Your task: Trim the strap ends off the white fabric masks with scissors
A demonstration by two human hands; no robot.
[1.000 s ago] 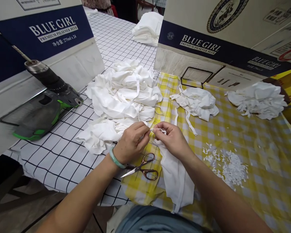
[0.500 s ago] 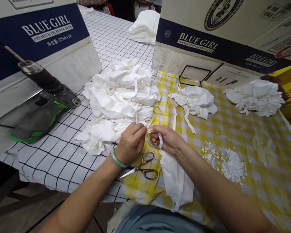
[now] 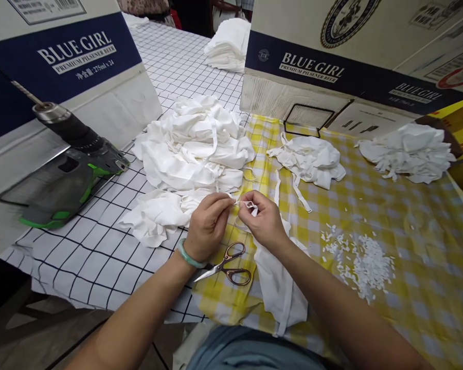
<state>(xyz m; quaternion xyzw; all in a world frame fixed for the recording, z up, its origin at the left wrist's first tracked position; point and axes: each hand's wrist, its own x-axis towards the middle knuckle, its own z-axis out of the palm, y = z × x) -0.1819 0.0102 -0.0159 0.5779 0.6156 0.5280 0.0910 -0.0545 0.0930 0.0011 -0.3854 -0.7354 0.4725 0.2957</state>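
Note:
My left hand (image 3: 208, 223) and my right hand (image 3: 264, 221) meet over the table's near edge, both pinching a thin white drawstring (image 3: 248, 205) between their fingertips. The string belongs to a white cloth bag (image 3: 280, 285) that hangs down from my right hand toward my lap. A green bangle sits on my left wrist. Copper-handled scissors (image 3: 227, 265) lie shut on the cloth just below my hands. A big pile of white bags (image 3: 195, 149) rises right behind my left hand.
Two smaller white heaps (image 3: 310, 159) (image 3: 411, 146) lie on the yellow checked cloth (image 3: 409, 226), with white snippings (image 3: 364, 264) to my right. A green cordless drill (image 3: 67, 169) rests at left. Blue Girl cartons (image 3: 343, 67) (image 3: 61, 56) wall both sides. Folded white stack (image 3: 229, 46) at back.
My right hand has turned and lifted slightly, bringing the drawstring end up to my left fingertips. The scissors and the piles stay where they were.

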